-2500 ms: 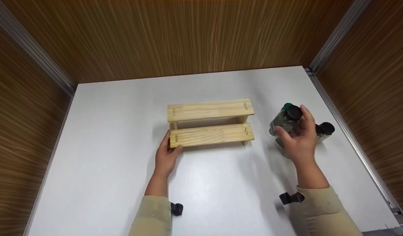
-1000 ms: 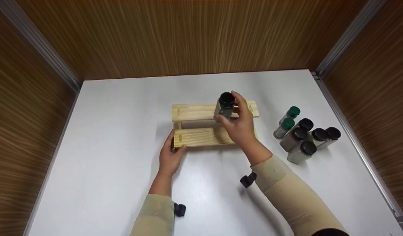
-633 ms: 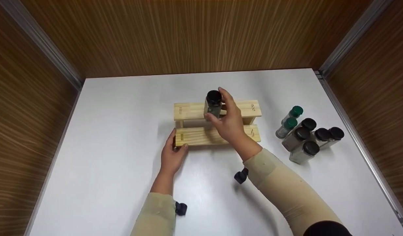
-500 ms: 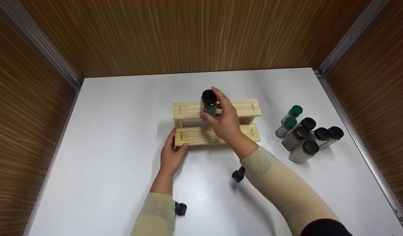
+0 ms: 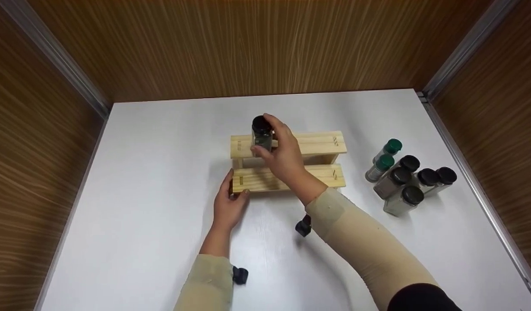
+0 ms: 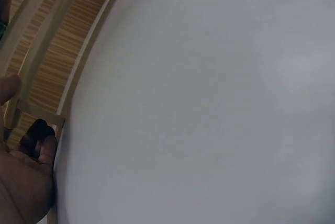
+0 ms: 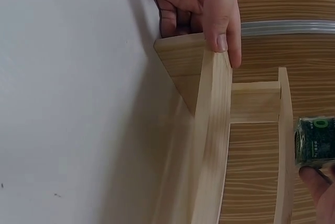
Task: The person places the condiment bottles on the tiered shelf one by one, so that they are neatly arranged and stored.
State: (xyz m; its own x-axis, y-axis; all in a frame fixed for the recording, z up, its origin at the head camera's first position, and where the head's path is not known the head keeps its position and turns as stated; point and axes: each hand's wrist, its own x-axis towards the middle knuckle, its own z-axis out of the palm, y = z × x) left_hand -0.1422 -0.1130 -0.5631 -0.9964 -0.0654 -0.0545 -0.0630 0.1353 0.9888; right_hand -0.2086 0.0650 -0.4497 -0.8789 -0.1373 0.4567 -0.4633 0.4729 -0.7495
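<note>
Between thumb and fingers of the right hand (image 5: pixel 286 156), a black-capped jar (image 5: pixel 262 137) is held at the left part of the far shelf (image 5: pixel 315 144), contact unclear. The left hand (image 5: pixel 228 210) grips the near shelf (image 5: pixel 259 180) by its left end. Rightward stand green-capped jars (image 5: pixel 374 173) and other black-capped jars (image 5: pixel 396 206).

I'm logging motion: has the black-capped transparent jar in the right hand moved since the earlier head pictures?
Yes, leftward: the jar was right of the pale two-tier wooden rack and is now at its upper shelf's left part.
</note>
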